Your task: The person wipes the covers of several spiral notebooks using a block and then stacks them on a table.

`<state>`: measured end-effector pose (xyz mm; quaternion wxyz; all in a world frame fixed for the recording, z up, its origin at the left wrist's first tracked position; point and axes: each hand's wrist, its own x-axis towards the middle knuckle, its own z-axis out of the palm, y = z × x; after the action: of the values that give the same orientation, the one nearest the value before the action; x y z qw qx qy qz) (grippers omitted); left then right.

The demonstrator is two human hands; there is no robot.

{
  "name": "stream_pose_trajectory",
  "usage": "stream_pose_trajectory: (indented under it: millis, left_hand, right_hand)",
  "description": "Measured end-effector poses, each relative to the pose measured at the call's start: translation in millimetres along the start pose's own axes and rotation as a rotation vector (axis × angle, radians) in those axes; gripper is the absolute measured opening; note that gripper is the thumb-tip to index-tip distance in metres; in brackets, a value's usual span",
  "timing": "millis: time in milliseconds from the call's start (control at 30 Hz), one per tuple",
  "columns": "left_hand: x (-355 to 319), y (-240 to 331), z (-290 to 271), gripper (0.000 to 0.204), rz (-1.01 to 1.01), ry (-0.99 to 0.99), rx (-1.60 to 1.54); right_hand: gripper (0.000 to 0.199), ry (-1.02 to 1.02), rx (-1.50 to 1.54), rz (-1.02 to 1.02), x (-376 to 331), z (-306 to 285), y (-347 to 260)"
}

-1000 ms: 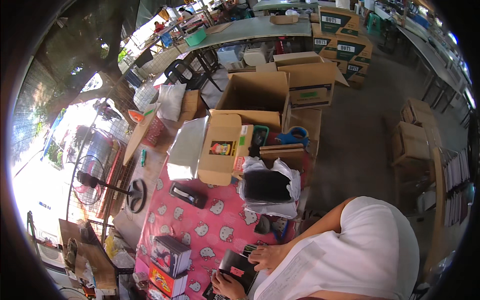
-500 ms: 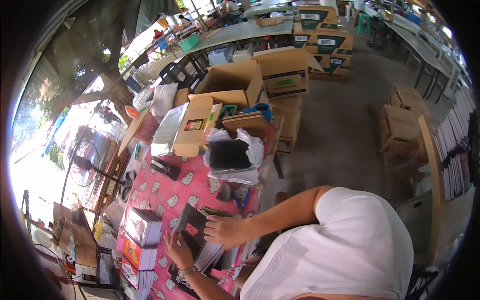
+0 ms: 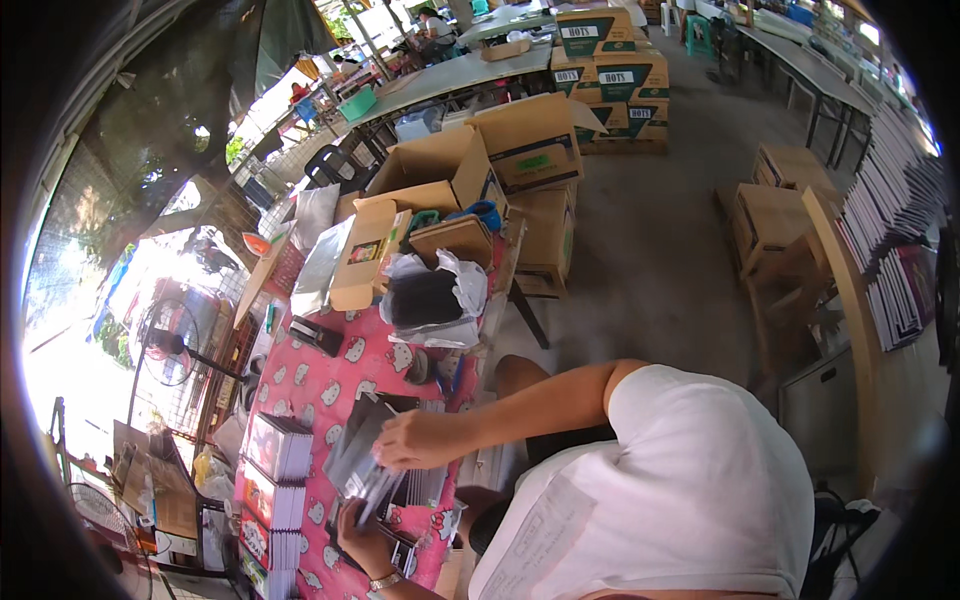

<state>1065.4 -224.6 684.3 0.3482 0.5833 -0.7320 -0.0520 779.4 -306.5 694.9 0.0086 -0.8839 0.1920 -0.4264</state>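
A spiral notebook (image 3: 352,462) with grey, shiny-looking leaves lies tilted between my two hands over the pink patterned tablecloth. My right hand (image 3: 415,440) is closed on the notebook's right side, its fingertips bent against the leaves. Lower down, my left hand (image 3: 358,528), with a watch at the wrist, grips the near edge of the same notebook; its fingers are partly hidden. Just right of them, more notebooks (image 3: 425,485) lie partly beneath my right forearm. To the left stand several stacks of spiral-bound notebooks (image 3: 272,500) with coloured covers.
Farther up the table (image 3: 330,375) are a dark stapler-like tool (image 3: 316,336), black sheets (image 3: 425,298) in white wrapping and an open cardboard box (image 3: 425,170). A standing fan (image 3: 165,342) is at the left. Cartons (image 3: 610,85) are piled beyond; notebook stacks (image 3: 890,230) stand at right.
The notebook's dark cover with a red picture no longer shows; grey leaves face up instead. My left hand has gone from spread on the cover to the near edge. The view has shifted.
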Motion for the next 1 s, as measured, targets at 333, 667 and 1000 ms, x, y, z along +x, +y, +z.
stream_pose_trajectory:
  millis: [333,667,1000]
  left_hand:
    - [78.4,31.9,-39.1,0.012,0.011,0.248,-0.219]
    - [80.5,41.2,-3.9,0.042,-0.109,0.427,-0.281]
    - [53.7,10.8,35.1,0.052,-0.278,0.5,-0.679]
  right_hand:
    - [0.056,0.188,0.518,0.417,69.4,-32.6,38.2]
    - [0.057,-0.066,0.582,0.735,19.2,41.5,70.1]
    - [0.047,0.181,0.623,0.611,27.2,56.3,46.0]
